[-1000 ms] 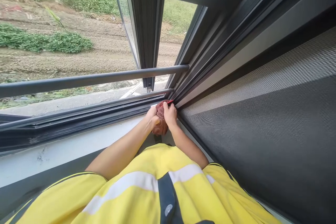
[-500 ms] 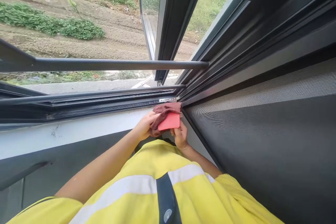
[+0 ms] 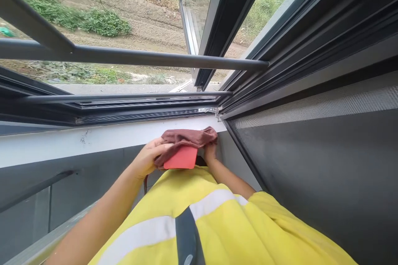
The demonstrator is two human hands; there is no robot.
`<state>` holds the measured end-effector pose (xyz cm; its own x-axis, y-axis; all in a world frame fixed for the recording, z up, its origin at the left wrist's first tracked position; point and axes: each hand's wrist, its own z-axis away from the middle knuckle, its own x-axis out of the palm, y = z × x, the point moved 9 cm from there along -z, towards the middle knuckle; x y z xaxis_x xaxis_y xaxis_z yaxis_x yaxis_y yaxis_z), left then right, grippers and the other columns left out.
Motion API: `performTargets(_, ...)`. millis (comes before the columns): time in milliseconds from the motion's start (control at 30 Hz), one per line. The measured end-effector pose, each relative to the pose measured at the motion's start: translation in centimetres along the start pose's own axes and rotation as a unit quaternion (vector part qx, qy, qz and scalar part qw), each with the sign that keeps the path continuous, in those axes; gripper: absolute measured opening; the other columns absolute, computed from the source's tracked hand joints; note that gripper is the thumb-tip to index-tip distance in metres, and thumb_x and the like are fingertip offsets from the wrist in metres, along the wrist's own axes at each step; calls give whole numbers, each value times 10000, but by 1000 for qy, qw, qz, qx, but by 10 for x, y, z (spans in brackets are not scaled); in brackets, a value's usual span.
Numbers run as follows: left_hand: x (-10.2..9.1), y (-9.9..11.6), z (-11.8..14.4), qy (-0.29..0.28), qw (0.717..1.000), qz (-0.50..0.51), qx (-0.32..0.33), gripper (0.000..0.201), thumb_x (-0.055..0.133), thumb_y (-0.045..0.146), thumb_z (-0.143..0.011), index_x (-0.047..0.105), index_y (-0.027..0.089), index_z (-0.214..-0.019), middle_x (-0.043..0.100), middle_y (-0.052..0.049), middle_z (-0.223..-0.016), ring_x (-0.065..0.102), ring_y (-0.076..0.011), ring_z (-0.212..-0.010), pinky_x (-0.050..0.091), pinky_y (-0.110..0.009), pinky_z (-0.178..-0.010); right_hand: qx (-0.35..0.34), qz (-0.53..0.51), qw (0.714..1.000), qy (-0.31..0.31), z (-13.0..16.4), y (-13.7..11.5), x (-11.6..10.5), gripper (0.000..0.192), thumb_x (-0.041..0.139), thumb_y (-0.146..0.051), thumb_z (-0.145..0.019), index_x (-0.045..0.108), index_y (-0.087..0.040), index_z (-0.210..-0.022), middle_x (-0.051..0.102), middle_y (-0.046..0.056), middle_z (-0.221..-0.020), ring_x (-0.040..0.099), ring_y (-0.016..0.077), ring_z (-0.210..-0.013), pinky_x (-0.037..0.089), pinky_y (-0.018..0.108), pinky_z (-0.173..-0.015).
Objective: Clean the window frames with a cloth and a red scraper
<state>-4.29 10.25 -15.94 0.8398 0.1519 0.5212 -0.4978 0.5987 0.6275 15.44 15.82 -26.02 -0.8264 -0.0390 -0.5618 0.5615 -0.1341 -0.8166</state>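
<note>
A brown cloth is draped over a flat red rectangular piece in front of my chest. My left hand grips both at their left side, thumb on top of the cloth. On the right, my right hand is closed on the cloth's bunched end, its fingers mostly covered by the fabric. Just beyond the cloth runs the white window sill.
Two dark horizontal bars cross the window opening. A metal hinge sits at the frame's lower right corner. An outward-swung sash stands beyond. A dark screen panel is close on my right.
My left hand has moved left and nearer with the red piece. My right hand has gone from beside the red piece to the cloth's right end, stretching the cloth wider. The view has shifted.
</note>
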Motion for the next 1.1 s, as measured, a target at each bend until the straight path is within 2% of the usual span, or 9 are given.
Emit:
performTargets(100,-36,11,11,67,997,11,45,364,788,293,-558,712,160,-889,708,-74,-809,632,-187,-659,497,-233,-541,14,34,995,93,7,6,-29,292,459,-373,-842,607,-132,-910,644,128,-853,616,251,-848,514,392,-755)
performTargets(200,-45,13,14,81,995,6,63,350,764,294,-598,686,168,-914,669,-27,-667,562,-131,-484,423,-207,-410,-72,139,976,149,-10,-27,-56,343,528,-399,-811,634,-102,-947,624,174,-1015,561,302,-1042,453,458,-918)
performTargets(300,-24,0,-1,48,998,-29,37,381,738,339,-658,646,167,-985,598,16,-546,463,-94,-361,323,-194,-333,-136,273,948,93,-55,-66,-48,375,516,-334,-844,616,-54,-1072,578,215,-1143,479,327,-1172,371,473,-1008)
performTargets(467,9,-22,-40,30,998,-35,35,396,717,354,-686,621,172,-1024,661,-5,-669,584,-135,-505,446,-231,-462,-7,425,905,-1,-118,-70,-23,498,422,-371,-920,566,59,-1124,587,305,-1111,551,331,-1098,423,409,-930)
performTargets(533,12,-28,-48,23,998,-35,37,373,708,366,-693,628,170,-1001,674,-12,-695,595,-139,-526,454,-235,-477,-4,465,885,-17,-125,-68,-17,472,412,-320,-922,549,69,-1151,595,313,-1099,576,321,-1073,441,383,-889)
performTargets(733,9,-36,-44,26,998,-17,55,373,718,351,-680,653,150,-988,712,-47,-838,646,-167,-698,500,-260,-616,-110,536,835,-61,-117,-61,-21,333,373,-91,-874,601,-20,-1106,657,233,-1012,632,260,-945,450,332,-820)
performTargets(833,15,-38,-42,20,998,-10,62,374,721,341,-678,654,147,-990,707,-45,-831,634,-158,-686,487,-248,-594,-137,499,854,-49,-117,-60,-30,332,352,-97,-885,633,-46,-1055,669,209,-955,627,244,-899,447,339,-824)
performTargets(933,15,-36,-40,13,998,-4,66,373,715,349,-693,638,148,-999,690,-37,-783,602,-137,-602,454,-231,-519,-165,413,895,-18,-118,-63,-25,295,404,-157,-874,653,-58,-998,651,205,-969,586,273,-964,418,401,-899)
performTargets(1100,-23,-34,-23,68,996,0,65,409,710,399,-697,597,163,-1011,621,4,-599,490,-113,-399,332,-221,-374,-102,214,961,141,-109,-60,2,379,369,-107,-842,569,-6,-1147,466,278,-1235,319,353,-1305,179,592,-1065)
